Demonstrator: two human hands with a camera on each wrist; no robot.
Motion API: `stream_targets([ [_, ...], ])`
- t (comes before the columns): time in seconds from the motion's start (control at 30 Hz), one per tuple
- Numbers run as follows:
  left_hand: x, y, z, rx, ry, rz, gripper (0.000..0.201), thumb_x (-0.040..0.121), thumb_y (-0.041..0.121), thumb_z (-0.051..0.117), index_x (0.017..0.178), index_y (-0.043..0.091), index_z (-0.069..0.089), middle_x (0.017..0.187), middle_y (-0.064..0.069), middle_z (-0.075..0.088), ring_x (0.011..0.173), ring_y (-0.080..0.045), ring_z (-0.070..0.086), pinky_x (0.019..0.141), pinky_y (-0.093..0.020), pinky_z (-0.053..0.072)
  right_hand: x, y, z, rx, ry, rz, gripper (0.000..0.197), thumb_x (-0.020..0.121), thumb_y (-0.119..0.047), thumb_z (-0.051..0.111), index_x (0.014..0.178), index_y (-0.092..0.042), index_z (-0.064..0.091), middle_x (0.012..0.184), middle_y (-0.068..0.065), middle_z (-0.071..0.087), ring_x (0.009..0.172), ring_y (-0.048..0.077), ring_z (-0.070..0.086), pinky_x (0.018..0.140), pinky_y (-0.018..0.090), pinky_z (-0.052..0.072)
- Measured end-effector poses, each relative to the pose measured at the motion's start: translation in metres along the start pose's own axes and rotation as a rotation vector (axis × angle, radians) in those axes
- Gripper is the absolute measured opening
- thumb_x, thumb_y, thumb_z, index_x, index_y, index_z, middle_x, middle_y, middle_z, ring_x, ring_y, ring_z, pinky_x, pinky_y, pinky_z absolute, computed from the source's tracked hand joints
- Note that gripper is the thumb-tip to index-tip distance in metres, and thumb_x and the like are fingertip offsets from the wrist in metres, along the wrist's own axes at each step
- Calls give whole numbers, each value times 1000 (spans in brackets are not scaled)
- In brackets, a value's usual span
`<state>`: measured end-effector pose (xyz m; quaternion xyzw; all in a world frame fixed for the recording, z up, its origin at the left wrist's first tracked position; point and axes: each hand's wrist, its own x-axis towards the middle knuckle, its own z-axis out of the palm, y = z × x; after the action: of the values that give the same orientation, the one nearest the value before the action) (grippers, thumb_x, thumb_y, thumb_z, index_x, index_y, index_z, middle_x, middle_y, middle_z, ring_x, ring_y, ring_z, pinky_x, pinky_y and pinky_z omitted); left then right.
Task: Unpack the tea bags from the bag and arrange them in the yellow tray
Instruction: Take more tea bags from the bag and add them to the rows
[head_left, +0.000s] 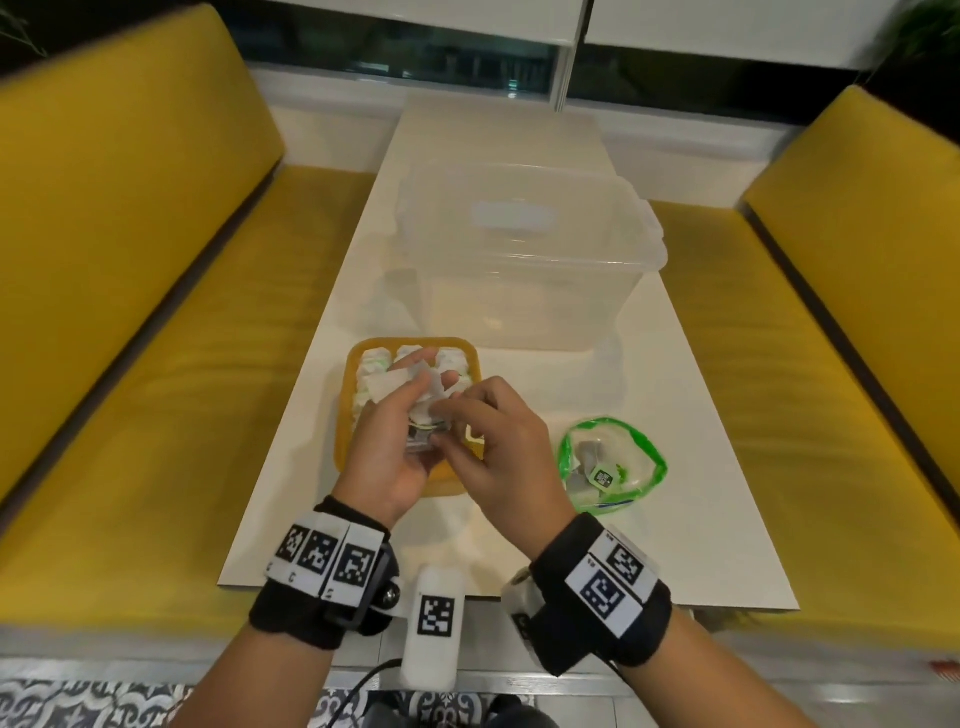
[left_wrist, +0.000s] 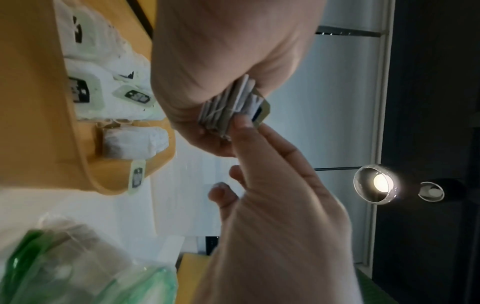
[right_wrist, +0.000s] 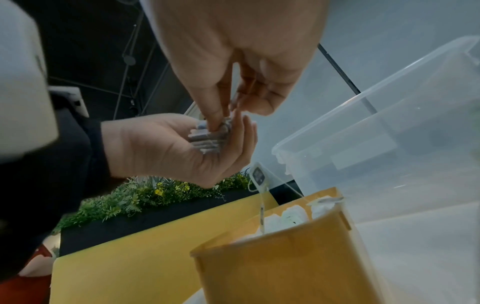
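Both hands are raised over the yellow tray (head_left: 344, 415). Several tea bags (right_wrist: 207, 136) are cupped in the left hand (head_left: 387, 449) and pinched by the right hand (head_left: 501, 452). Bare table (head_left: 691, 415) surrounds the green-rimmed bag (head_left: 613, 462), lying open to the right; a clear bin (head_left: 524, 249) bounds the tray's far edge.

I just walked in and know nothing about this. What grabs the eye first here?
Two hands meet over the yellow tray: the left hand cups a small stack of tea bags while the right hand pinches at it. More tea bags already fill the tray's far end. A green-rimmed clear bag lies to the right, with a big clear plastic tub behind.
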<state>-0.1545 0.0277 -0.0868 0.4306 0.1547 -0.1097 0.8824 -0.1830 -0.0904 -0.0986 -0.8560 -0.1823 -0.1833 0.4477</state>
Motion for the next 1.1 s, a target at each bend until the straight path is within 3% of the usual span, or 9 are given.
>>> stream_targets([
  [0.1, -3, 4, -9, 112, -20, 79, 26, 98, 19, 53, 121, 23, 64, 100, -5, 71, 77, -16, 68, 57, -26, 51, 9, -7, -8, 144, -45, 49, 19, 84, -11, 72, 102, -15, 72, 92, -5, 53, 83, 0, 53, 69, 10, 38],
  [0.2, -8, 8, -14, 240, -55, 136, 27, 96, 12, 55, 120, 21, 64, 87, -3, 71, 69, -14, 64, 54, -27, 49, 31, -10, -19, 177, -47, 78, 24, 90, -8, 62, 111, -14, 70, 106, -5, 59, 93, 7, 58, 74, 19, 47],
  [0.37, -8, 13, -21, 519, -85, 159, 21, 94, 12, 59, 114, 9, 62, 80, -5, 70, 69, -16, 67, 69, -37, 55, 70, -17, -20, -67, -507, -115, 54, 83, 12, 49, 129, -13, 61, 131, 2, 59, 118, 10, 48, 95, 10, 34],
  [0.47, -7, 23, -24, 617, -149, 165, 22, 90, 3, 60, 111, 6, 60, 76, -4, 72, 70, -17, 70, 67, -31, 55, 86, -25, -18, -117, -681, -179, 50, 83, 8, 51, 123, -19, 65, 121, 1, 62, 111, 16, 55, 94, 22, 42],
  [0.57, -10, 36, -21, 666, -246, 158, 23, 86, 3, 68, 108, 7, 63, 82, -5, 72, 73, -18, 69, 66, -27, 54, 101, -34, -24, -57, -626, -183, 22, 84, -4, 65, 102, -14, 74, 100, 0, 65, 90, 13, 61, 82, 26, 49],
  [0.7, -13, 53, -18, 653, -260, 202, 21, 81, 10, 76, 99, 10, 66, 77, -2, 70, 67, -15, 65, 56, -25, 51, 114, -45, -37, 33, -451, -182, 4, 83, -7, 70, 85, -7, 74, 84, -4, 65, 75, 9, 60, 69, 14, 45],
  [0.8, -18, 66, -19, 669, -256, 247, 16, 84, 20, 73, 98, 16, 67, 84, -4, 72, 69, -15, 64, 56, -27, 49, 119, -48, -47, 141, -308, -106, 5, 86, -9, 69, 84, -4, 69, 82, 1, 66, 72, 11, 59, 59, 17, 48],
  [0.9, -24, 76, -22, 635, -251, 293, 9, 90, 15, 63, 97, 10, 66, 82, -5, 69, 67, -13, 61, 51, -24, 49, 122, -46, -55, 240, -206, -50, 3, 87, -2, 64, 89, 1, 65, 81, 14, 61, 70, 28, 59, 49, 31, 53],
  [1.1, -32, 90, -31, 566, -178, 330, 7, 91, 16, 61, 97, 14, 65, 79, -1, 68, 67, -11, 60, 52, -25, 50, 121, -40, -61, 221, -234, 18, 24, 93, 6, 52, 107, -5, 68, 90, 19, 59, 74, 29, 63, 56, 28, 58],
])
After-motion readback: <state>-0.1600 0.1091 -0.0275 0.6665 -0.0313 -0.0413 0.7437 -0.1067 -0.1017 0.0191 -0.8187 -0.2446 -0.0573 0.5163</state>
